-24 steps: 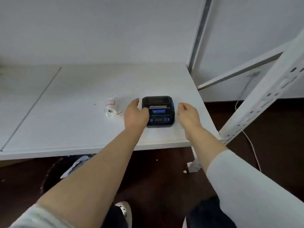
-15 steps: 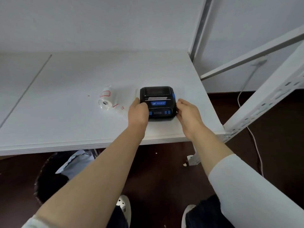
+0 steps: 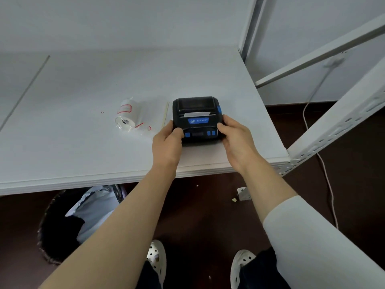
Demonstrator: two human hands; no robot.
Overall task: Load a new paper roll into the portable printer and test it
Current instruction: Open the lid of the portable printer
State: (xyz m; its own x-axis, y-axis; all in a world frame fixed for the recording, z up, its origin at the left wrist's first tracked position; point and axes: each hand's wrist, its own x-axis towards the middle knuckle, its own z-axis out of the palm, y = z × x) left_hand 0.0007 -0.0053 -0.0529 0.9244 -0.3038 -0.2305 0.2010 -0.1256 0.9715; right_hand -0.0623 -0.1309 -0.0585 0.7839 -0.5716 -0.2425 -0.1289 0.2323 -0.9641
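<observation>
A small black portable printer (image 3: 196, 113) with blue buttons sits on the white table (image 3: 83, 147) near its right front corner. Its lid is closed and a short strip of white paper sticks out of its slot. My left hand (image 3: 166, 140) grips the printer's left front corner, thumb on the front panel. My right hand (image 3: 235, 138) grips the right front corner the same way. A white paper roll (image 3: 126, 115) in clear wrap with red markings lies on the table to the left of the printer.
A thin pale strip (image 3: 165, 114) lies just left of the printer. White metal rack posts (image 3: 341, 119) rise at the right, with a cable (image 3: 325, 167) hanging behind. A dark bin (image 3: 68, 224) with a bag stands under the table.
Both hands have closed in from beside the printer and now grip its front corners. The camera has tilted further down.
</observation>
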